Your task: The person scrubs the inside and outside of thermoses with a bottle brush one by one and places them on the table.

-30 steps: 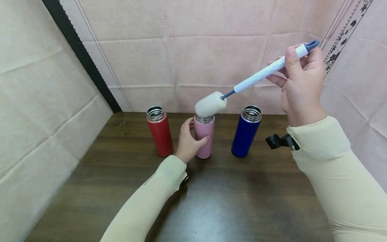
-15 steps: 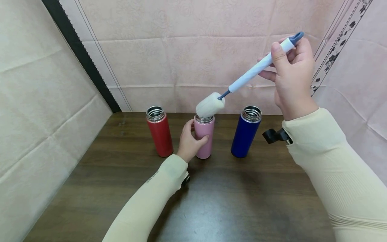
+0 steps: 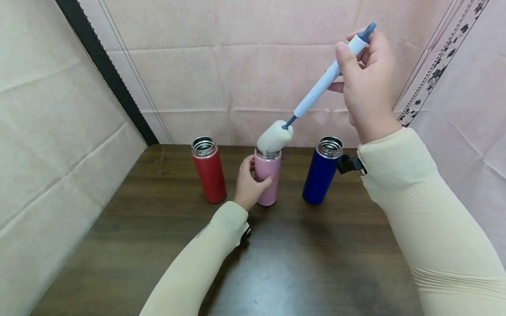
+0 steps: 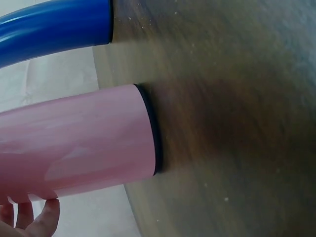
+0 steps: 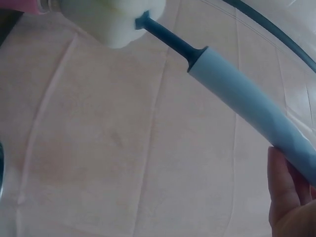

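A pink bottle without a lid stands upright on the table, and my left hand grips its side, thumb in front and fingers behind. In the left wrist view its dark base meets the wood. My right hand pinches the upper end of a light-blue bottle brush handle. The brush slants down to the left. Its white sponge head sits tilted right at the pink bottle's steel mouth, most of it above the rim. The right wrist view shows the handle and the sponge.
An open red bottle stands left of the pink one, and an open dark-blue bottle to its right, partly overlapped by the right wrist camera mount. Cloth walls rise behind the brown wooden table.
My right hand has moved left and upward, tilting the brush handle steeper. The sponge stays at the pink bottle's mouth, turned slightly more upright. My left hand keeps its grip.
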The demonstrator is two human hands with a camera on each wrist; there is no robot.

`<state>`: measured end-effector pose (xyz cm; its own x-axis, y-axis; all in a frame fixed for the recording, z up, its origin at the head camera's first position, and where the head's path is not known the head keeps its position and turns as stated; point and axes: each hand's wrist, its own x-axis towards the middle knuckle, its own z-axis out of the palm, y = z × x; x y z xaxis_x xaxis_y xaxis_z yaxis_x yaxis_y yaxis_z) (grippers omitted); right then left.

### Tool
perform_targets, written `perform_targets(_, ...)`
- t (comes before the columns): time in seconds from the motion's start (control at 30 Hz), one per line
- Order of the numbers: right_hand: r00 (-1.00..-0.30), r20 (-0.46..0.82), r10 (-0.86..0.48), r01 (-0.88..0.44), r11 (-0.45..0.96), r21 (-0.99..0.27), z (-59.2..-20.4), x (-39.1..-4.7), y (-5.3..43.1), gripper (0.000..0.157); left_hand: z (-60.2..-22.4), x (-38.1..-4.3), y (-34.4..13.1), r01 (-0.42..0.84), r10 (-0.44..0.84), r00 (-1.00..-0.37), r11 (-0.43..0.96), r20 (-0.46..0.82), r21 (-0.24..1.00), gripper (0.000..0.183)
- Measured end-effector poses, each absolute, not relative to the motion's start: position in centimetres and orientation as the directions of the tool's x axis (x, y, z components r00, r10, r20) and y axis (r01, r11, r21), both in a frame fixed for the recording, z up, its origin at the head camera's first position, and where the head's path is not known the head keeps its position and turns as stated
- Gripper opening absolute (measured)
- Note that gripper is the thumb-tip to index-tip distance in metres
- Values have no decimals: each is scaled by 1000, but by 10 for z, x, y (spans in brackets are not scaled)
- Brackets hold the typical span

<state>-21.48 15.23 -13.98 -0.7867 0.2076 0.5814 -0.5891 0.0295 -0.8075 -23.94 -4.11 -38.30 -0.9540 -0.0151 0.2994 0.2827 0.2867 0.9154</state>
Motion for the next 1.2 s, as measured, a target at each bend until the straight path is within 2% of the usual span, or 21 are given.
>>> perform_targets(0.2, -790, 600, 127, -563, 240, -791, -131, -218, 141, 29, -383, -239, -41, 289, -28, -951, 261, 307, 921, 71)
perform_targets(0.3, -787, 609, 95, -564, 290, -774, -129, -220, 133, 31, -383, -239, -41, 281, -38, -953, 262, 301, 923, 71)
perform_targets(0.53, -789, 611, 54, -568, 313, -761, -126, -225, 124, 27, -385, -240, -42, 244, -33, -964, 287, 264, 926, 71)
perform_targets(0.97, -828, 559, 46, -517, 325, -792, -133, -235, 128, 31, -389, -237, -45, 141, 13, -989, 324, 145, 935, 72)
perform_targets(1.2, -829, 559, -15, -521, 383, -763, -132, -239, 116, 31, -392, -237, -45, 129, 14, -991, 315, 131, 940, 70)
